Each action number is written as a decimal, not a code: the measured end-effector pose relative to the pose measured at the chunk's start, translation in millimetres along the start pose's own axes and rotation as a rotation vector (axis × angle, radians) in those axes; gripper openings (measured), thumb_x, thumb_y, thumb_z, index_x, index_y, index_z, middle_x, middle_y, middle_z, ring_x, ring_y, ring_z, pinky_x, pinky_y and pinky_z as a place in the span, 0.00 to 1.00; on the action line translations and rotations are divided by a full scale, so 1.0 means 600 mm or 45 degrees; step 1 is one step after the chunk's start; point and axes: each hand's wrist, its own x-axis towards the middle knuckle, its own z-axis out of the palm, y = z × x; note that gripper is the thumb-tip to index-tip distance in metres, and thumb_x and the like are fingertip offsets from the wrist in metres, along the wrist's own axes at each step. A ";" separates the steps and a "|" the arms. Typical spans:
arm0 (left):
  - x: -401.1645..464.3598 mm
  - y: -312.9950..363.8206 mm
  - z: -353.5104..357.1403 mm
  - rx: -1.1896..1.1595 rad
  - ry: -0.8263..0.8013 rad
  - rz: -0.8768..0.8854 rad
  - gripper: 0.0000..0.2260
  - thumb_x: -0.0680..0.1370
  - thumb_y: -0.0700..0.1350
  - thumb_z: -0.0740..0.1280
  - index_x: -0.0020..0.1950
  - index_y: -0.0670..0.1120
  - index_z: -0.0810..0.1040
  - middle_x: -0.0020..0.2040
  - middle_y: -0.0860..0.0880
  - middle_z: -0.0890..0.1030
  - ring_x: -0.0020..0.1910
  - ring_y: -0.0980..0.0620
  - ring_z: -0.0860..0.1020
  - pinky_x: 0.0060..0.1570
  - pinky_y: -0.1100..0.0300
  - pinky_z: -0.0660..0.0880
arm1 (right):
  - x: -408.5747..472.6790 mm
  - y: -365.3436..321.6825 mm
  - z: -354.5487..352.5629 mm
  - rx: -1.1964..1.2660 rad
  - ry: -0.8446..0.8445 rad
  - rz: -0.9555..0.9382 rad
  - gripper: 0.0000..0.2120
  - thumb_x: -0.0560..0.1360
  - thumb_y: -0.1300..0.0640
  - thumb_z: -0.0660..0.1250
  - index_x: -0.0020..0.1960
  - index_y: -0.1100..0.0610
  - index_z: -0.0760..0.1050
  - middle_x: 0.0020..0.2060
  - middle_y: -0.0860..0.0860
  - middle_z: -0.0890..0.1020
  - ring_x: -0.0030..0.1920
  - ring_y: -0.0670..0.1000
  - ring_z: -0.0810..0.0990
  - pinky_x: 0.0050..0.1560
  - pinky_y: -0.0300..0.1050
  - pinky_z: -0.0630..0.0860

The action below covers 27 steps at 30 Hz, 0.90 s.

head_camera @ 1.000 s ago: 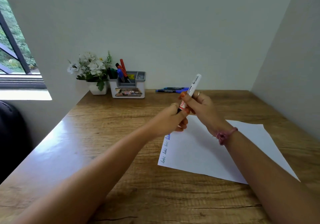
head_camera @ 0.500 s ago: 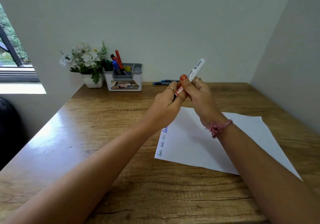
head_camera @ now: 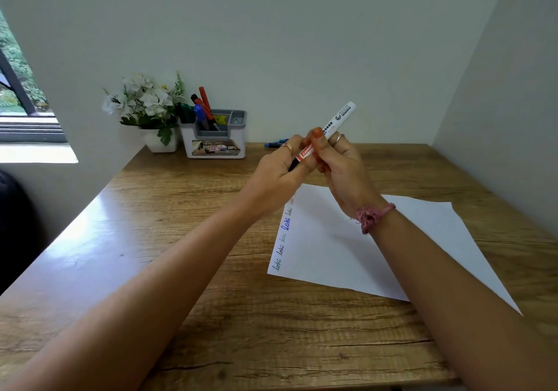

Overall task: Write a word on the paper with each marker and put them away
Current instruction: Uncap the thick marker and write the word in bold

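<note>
Seeing wooden desk (head_camera: 187,209) with grained top, set in corner alcove. Plain pale wall (head_camera: 271,43) behind desk, second pale wall (head_camera: 507,103) on my right. Window (head_camera: 18,88) at far left, dark frame, green foliage outside, bright sill below. Daylight from it glares on desk's left part. Dark shape at left edge, can't identify.

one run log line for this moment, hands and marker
left hand: grips marker's cap end | right hand: grips marker barrel | marker: raised over desk | paper: words along left edge
</note>
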 end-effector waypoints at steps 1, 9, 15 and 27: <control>-0.002 -0.002 -0.002 -0.001 -0.024 -0.009 0.07 0.80 0.55 0.58 0.49 0.56 0.74 0.28 0.51 0.67 0.25 0.56 0.64 0.26 0.62 0.63 | 0.002 0.000 -0.006 0.019 -0.001 -0.027 0.10 0.79 0.55 0.59 0.43 0.56 0.75 0.31 0.42 0.78 0.34 0.40 0.76 0.40 0.33 0.72; -0.015 -0.005 0.001 0.226 -0.194 -0.111 0.31 0.68 0.70 0.59 0.64 0.55 0.60 0.49 0.49 0.79 0.41 0.41 0.77 0.39 0.52 0.74 | 0.003 0.006 -0.018 0.012 -0.009 -0.030 0.12 0.80 0.54 0.58 0.43 0.53 0.77 0.31 0.41 0.77 0.35 0.41 0.74 0.39 0.34 0.71; -0.026 -0.045 -0.050 0.322 -0.126 -0.209 0.46 0.63 0.70 0.63 0.74 0.49 0.54 0.59 0.40 0.76 0.60 0.43 0.74 0.48 0.61 0.68 | 0.015 0.003 -0.056 0.322 0.149 0.009 0.12 0.80 0.55 0.57 0.44 0.55 0.77 0.29 0.44 0.75 0.31 0.42 0.68 0.32 0.35 0.63; -0.041 -0.106 -0.090 0.434 -0.484 -0.224 0.45 0.61 0.62 0.73 0.73 0.55 0.55 0.27 0.54 0.67 0.26 0.61 0.67 0.34 0.73 0.67 | 0.003 0.049 -0.061 -0.059 -0.312 0.412 0.11 0.78 0.58 0.59 0.45 0.61 0.78 0.29 0.50 0.78 0.28 0.47 0.73 0.29 0.39 0.72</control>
